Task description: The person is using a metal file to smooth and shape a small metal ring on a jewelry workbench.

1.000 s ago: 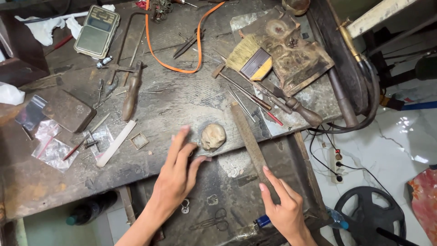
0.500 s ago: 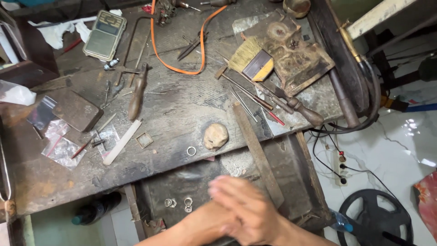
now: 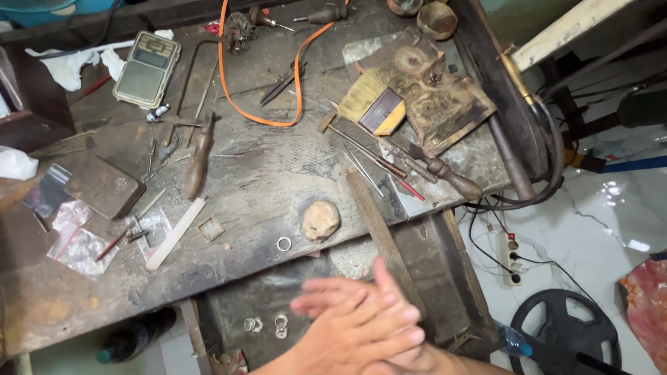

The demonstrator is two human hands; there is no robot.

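Clear plastic packets [image 3: 73, 239] at left bench edge, grey-green pocket scale [image 3: 147, 68] upper left, small metal ring [image 3: 284, 244] beside pale lump [image 3: 320, 220], left hand [image 3: 361, 326] flat over right hand [image 3: 410, 360], fingers extended, seemingly empty, above open drawer [image 3: 445, 278].

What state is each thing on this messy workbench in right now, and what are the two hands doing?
Left hand: pressed flat against the right, nothing visible held.
Right hand: under the left, mostly hidden.
Small ring: lying flat on the bench edge, untouched.
Pale lump: resting beside the ring.
Drawer: pulled open, rings inside.
Pocket scale: lying flat, display unlit.
Orange cord: looped loosely across the bench.
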